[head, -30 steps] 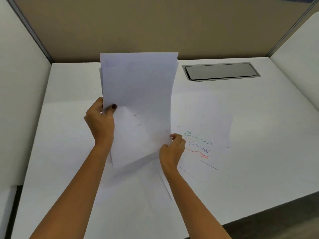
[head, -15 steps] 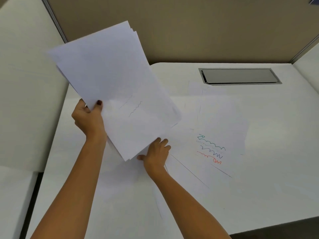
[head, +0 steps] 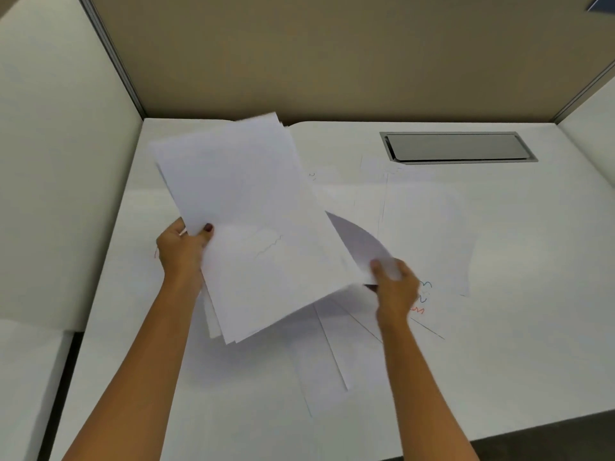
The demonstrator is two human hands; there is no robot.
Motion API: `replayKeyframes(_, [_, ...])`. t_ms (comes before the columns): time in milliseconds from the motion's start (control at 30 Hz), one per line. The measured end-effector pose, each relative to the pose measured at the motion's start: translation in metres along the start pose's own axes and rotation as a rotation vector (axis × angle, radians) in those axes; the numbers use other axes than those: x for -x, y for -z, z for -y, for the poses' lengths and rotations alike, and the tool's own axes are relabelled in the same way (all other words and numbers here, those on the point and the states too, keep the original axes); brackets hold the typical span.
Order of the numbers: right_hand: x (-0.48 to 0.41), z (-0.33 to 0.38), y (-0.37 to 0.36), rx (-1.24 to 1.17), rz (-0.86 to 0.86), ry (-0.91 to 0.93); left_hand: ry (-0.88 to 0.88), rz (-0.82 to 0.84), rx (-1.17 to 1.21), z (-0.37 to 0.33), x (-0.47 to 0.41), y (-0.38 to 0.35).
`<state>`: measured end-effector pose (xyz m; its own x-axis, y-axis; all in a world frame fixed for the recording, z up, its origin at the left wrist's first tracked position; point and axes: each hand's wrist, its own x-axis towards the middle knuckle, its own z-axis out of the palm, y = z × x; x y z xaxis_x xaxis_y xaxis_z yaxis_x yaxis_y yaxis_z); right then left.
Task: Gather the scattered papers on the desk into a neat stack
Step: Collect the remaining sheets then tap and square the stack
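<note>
A sheaf of white papers [head: 253,221] hangs tilted above the white desk [head: 499,377]. My left hand [head: 181,251] grips its left edge, thumb on top. My right hand [head: 394,287] is closed on the lower right corner of the sheaf, where a sheet curls up. Several more sheets lie loose on the desk: one with coloured scribbles [head: 429,234] to the right of my right hand, others [head: 336,357] below the sheaf. A faint squiggle shows on the top held sheet.
A grey metal cable hatch [head: 457,148] is set into the desk at the back right. Partition walls close in the desk on the left [head: 60,181], back and right. The desk's front edge runs along the lower right.
The sheaf has come down from high on the left to lower over the desk's middle. My right hand has left the desk sheets and taken the sheaf's lower right corner.
</note>
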<state>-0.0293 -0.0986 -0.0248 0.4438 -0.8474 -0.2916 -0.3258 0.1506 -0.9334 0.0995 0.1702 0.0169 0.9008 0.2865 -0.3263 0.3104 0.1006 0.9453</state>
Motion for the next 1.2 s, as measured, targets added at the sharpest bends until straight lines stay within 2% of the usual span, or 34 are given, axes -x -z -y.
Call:
replayKeyframes(67, [-0.015,0.008,0.024,-0.228,-0.197,-0.079,0.031,0.061,-0.061,0.013,0.004,0.000])
replayKeyframes(133, [-0.027,0.012,0.041,-0.395,-0.298,-0.153,0.067,0.093,-0.158,0.028,0.009,0.000])
replayKeyframes(233, [-0.031,0.013,0.052,-0.564,-0.276,-0.186,0.109,0.098,-0.286,0.052,0.018,-0.003])
replayKeyframes(300, [-0.027,0.008,0.047,-0.589,-0.222,-0.188,0.124,0.118,-0.322,0.066,0.024,-0.006])
replayKeyframes(367, [-0.015,0.000,0.036,-0.470,-0.168,-0.179,0.144,0.154,-0.322,0.076,0.029,-0.010])
replayKeyframes(467, [0.015,-0.019,0.022,-0.140,-0.051,-0.106,0.185,0.193,-0.288,0.084,0.034,-0.013])
replayKeyframes(600, [0.054,-0.046,0.017,0.268,0.122,0.121,0.373,0.127,-0.245,0.089,0.023,-0.018])
replayKeyframes(667, [0.058,-0.053,0.018,0.365,0.165,0.171,0.362,0.159,-0.281,0.087,0.028,-0.021])
replayKeyframes(733, [0.049,-0.051,0.021,0.437,0.083,0.202,0.230,0.238,-0.331,0.086,0.037,-0.023])
replayKeyframes(800, [0.022,-0.042,0.030,0.543,-0.161,0.233,0.136,0.283,-0.407,0.091,0.040,-0.022])
replayKeyframes(833, [0.003,-0.036,0.037,0.586,-0.281,0.219,0.110,0.289,-0.431,0.094,0.041,-0.021])
replayKeyframes(900, [-0.038,-0.023,0.054,0.686,-0.406,0.069,0.086,0.285,-0.453,0.095,0.039,-0.022])
replayKeyframes(1033, [-0.086,-0.006,0.069,0.844,-0.417,-0.404,0.077,0.288,-0.435,0.099,0.035,-0.022])
replayKeyframes(1200, [-0.094,0.002,0.060,0.812,-0.364,-0.483,0.078,0.276,-0.426,0.102,0.034,-0.023])
